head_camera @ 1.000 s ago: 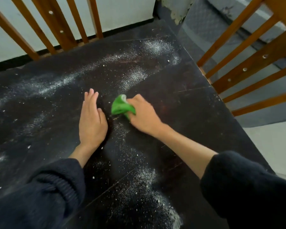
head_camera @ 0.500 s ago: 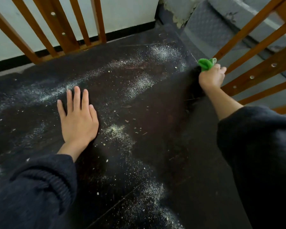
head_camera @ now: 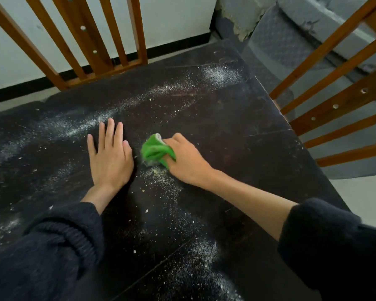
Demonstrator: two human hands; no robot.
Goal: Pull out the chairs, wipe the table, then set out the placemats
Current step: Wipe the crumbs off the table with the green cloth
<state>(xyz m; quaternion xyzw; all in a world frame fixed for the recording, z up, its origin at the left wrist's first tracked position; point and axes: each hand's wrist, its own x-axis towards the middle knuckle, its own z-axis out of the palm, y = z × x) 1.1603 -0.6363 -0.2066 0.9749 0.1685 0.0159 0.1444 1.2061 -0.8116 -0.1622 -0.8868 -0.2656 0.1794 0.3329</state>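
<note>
Presently the right hand (head_camera: 188, 162) grips a bunched green cloth (head_camera: 156, 151), fingers curled round it, and presses it down on the dark table (head_camera: 237, 131) near the middle of the top. The cloth is crumpled into a tight wad, bright green, with a pale patch at its upper fold and a greyish soiled edge where it meets the surface. Just below the grip lies a small heap of yellowish-white crumbs (head_camera: 159, 172), trailing into a scatter of white powder toward the near edge. The left hand (head_camera: 110, 157) lies flat on the table just beside the cloth, palm down, fingers straight and slightly spread, holding nothing; the two hands are close but apart. Beyond the grip a long streak of white powder (head_camera: 122, 105) runs across the far part of the top. Both forearms wear dark knitted sleeves (head_camera: 59, 242), the right one pushed up. One wooden slatted chair (head_camera: 100, 40) stands past the far edge, and a second chair (head_camera: 339, 98) stands off to the right of the grip.
</note>
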